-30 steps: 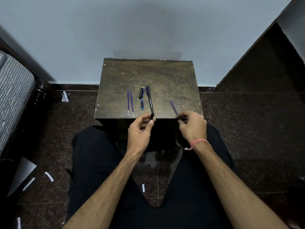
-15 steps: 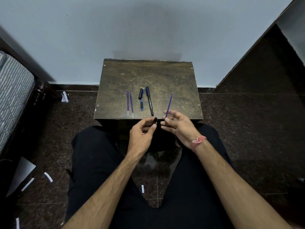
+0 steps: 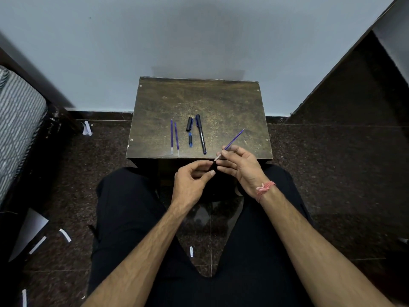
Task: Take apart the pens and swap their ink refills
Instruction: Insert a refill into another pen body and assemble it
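Now, from the head camera, both hands meet just past the near edge of a small worn brown table (image 3: 221,96), above the person's lap. The right hand (image 3: 240,167) pinches a blue ink refill (image 3: 234,138) between thumb and fingers; the refill slants up and to the right over the table's near right part, its pale lower end pointing down toward the left hand. The left hand (image 3: 191,180) has its fingers curled round a short black pen piece (image 3: 213,166), of which only a small dark part shows between fingertips and thumb. The refill's pale end sits right at the top of that piece; whether it is inside cannot be told.

On the table lie two more blue refills (image 3: 174,137) side by side, almost parallel, at the left. Just right of them are a black cap (image 3: 189,124) and, below it, a short blue piece (image 3: 190,140). Beside these lies a whole black pen (image 3: 201,134), its tip toward the person. A pink thread band (image 3: 264,188) circles the right wrist. White paper scraps (image 3: 86,128) lie on the dark floor at left.
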{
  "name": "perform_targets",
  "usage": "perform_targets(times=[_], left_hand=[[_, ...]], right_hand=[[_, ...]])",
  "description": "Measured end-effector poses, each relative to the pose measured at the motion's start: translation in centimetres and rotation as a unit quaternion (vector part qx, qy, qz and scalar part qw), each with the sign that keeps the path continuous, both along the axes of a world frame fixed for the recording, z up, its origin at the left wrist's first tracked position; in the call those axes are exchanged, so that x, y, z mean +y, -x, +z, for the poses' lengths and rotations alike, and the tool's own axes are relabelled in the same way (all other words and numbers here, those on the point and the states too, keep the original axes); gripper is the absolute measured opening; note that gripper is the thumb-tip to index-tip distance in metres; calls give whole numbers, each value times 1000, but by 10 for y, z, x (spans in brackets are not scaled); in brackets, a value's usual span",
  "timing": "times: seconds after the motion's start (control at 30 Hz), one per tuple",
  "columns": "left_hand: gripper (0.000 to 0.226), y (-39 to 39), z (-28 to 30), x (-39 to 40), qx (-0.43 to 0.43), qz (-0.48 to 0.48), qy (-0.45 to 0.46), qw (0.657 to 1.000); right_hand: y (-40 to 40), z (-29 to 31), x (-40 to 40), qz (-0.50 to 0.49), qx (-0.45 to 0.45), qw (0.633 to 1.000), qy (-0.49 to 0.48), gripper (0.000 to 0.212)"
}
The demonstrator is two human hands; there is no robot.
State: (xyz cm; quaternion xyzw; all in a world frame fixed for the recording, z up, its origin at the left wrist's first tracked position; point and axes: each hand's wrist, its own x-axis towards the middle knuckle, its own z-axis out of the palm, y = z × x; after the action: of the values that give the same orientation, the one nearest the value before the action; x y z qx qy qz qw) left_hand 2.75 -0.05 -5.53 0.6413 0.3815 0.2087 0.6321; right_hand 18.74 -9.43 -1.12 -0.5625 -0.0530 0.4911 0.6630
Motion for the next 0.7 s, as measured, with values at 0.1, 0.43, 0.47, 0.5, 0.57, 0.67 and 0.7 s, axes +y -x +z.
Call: perform_targets(times=[0.1,0.43,0.47,0.5,0.57,0.67,0.7], left_hand=[[31,-1,0,0,-10,2,-3,1000],[30,1,1,0,-3,-2,-9,1000],[29,1,1,0,0,-4,-11,1000],[29,1,1,0,3,-6,-12,1000],[28,1,0,0,8,-7,-13,1000],[28,1,1,0,7,-8,-12,1000],[29,1,2,0,4,-7,-12,1000]], right_hand=[[-1,-3,0,-11,-30,999,-2,15],[7,-7,1,74,-147,985,43,13],[7,-7,1,77,-158,983,48,14],[7,-7,1,79,-166,982,52,15],[6,-7,0,80,-172,980,56,16],[5,-9,-2,93,-175,979,58,18],[4,-10,-2,99,-176,978,58,20]])
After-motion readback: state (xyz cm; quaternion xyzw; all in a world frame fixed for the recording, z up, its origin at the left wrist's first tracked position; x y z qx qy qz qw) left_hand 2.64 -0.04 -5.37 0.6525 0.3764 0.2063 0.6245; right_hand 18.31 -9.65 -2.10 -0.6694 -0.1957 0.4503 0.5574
